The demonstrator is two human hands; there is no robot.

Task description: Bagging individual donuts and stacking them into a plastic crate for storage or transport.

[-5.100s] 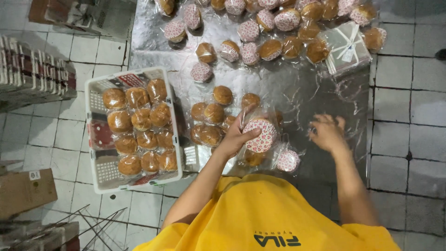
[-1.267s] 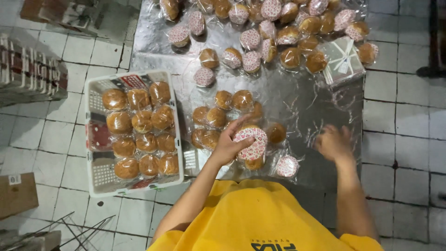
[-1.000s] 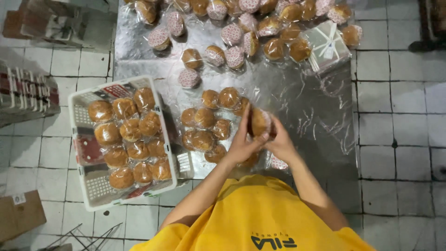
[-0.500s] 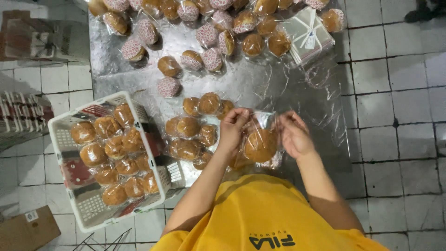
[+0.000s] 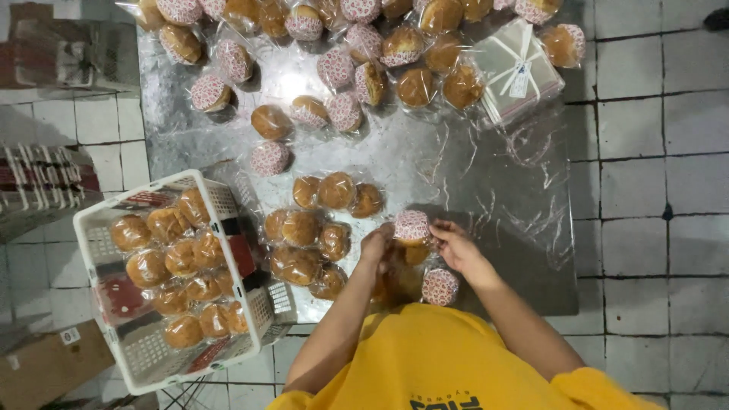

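Note:
Both of my hands hold one wrapped bun (image 5: 411, 226) with a red-and-white patterned underside, just above the near edge of the steel table (image 5: 486, 190). My left hand (image 5: 377, 245) grips its left side and my right hand (image 5: 454, 244) its right side. Left of my hands lies a cluster of unwrapped brown buns (image 5: 313, 231). Another patterned wrapped bun (image 5: 440, 286) lies below my right wrist. More buns sit under my hands, partly hidden.
A white plastic crate (image 5: 102, 228) holding several wrapped buns stands at the table's left. Many wrapped buns (image 5: 342, 61) crowd the far end. A stack of clear bags tied with ribbon (image 5: 518, 72) lies far right. White tiled floor surrounds the table.
My right hand came in from the right to join the left on a bun. The bun was turned over, so its patterned side faces up now.

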